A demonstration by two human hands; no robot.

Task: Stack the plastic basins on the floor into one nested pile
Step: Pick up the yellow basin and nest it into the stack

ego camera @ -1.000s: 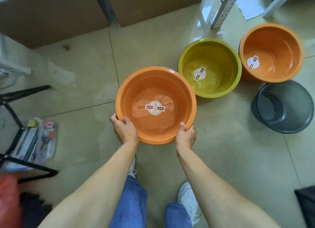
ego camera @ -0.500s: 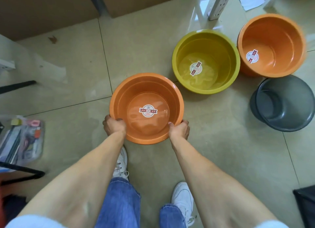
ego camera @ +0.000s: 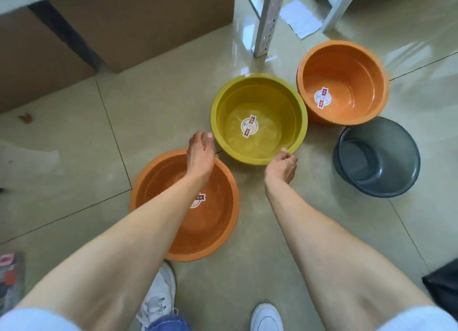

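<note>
An orange basin (ego camera: pixel 213 226) rests on the floor in front of me, and my left forearm crosses over it. A yellow-green basin (ego camera: pixel 260 95) stands just beyond it. My left hand (ego camera: pixel 200 150) hovers with fingers apart beside that basin's left wall, holding nothing. My right hand (ego camera: pixel 282 166) curls its fingers over the yellow-green basin's near rim. A second orange basin (ego camera: pixel 347 65) sits at the far right. A dark grey basin (ego camera: pixel 386 182) lies tilted on the floor at the right.
Cardboard boxes (ego camera: pixel 138 23) line the back left. A white metal leg (ego camera: pixel 266 21) stands behind the basins, with paper sheets (ego camera: pixel 300 18) beside it. My white shoes (ego camera: pixel 158 296) are below. A dark object (ego camera: pixel 443 283) sits at the right edge.
Both hands set the near orange basin on the floor and let go of it. They moved forward to the yellow-green basin, and my right hand took its near rim.
</note>
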